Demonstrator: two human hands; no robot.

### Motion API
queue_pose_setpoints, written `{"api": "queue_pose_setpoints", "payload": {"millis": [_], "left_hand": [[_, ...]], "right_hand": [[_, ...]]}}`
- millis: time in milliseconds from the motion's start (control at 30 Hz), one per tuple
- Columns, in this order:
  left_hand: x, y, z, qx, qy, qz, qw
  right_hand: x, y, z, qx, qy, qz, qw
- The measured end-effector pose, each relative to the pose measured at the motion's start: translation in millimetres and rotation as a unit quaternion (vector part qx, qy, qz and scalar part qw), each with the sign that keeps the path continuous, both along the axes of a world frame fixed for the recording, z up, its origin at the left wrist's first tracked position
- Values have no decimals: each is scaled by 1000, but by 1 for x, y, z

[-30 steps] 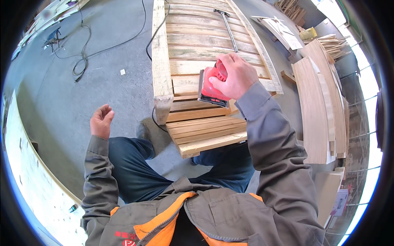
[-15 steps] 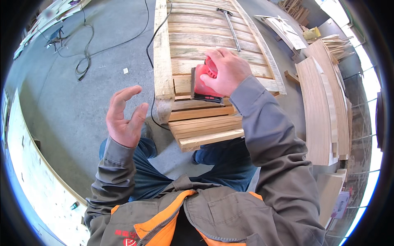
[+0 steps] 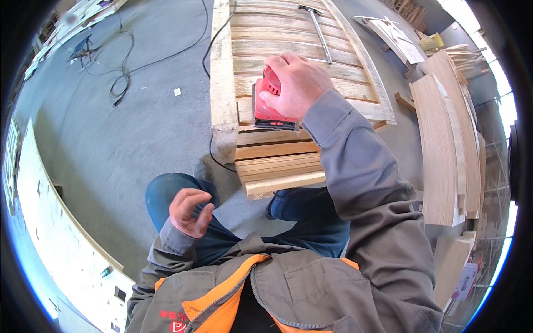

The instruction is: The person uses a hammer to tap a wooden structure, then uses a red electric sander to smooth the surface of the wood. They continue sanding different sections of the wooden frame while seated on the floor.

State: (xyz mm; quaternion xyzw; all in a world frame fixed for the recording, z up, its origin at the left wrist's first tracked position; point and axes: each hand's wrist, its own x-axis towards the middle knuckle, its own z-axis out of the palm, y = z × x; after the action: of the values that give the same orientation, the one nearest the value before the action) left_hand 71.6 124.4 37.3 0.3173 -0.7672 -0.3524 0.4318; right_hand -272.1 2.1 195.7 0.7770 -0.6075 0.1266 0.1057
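Observation:
My right hand (image 3: 297,83) is wrapped round the top of a red electric sander (image 3: 273,108) with a black base. The sander rests on, or just over, the slats near the close end of a slatted wooden frame (image 3: 225,94); its underside is hidden. Above my left knee, my left hand (image 3: 191,212) hangs in the air, fingers loosely curled and apart from the thumb, holding nothing. Farther up the slats lies a hammer (image 3: 319,36) with a metal handle. Stacked wooden slats (image 3: 283,169) project at the frame's near end.
A black cable (image 3: 214,47) runs along the frame's left side. More cord (image 3: 125,77) lies looped on the grey floor, near a small white scrap (image 3: 177,92). Wide boards (image 3: 436,150) are stacked at the right. A long pale panel (image 3: 61,244) stands at the left.
My left hand has drawn back toward my body and lower, its fingers curling in more. My right hand and the sander have shifted slightly left and away. The view has shifted a little.

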Motion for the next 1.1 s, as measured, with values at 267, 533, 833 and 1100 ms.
{"api": "queue_pose_setpoints", "payload": {"millis": [267,533,833,1100], "left_hand": [[12,2,-9,28,-15,35,999],[13,-1,-14,23,-7,44,999],[11,-3,-14,18,-6,40,999],[7,-5,-9,63,-14,75,995]], "right_hand": [[11,-4,-4,18,-6,26,999],[-45,23,2,5,0,-34,999],[-9,2,0,7,-3,-1,1000],[-5,7,1,7,-12,26,1000]]}}
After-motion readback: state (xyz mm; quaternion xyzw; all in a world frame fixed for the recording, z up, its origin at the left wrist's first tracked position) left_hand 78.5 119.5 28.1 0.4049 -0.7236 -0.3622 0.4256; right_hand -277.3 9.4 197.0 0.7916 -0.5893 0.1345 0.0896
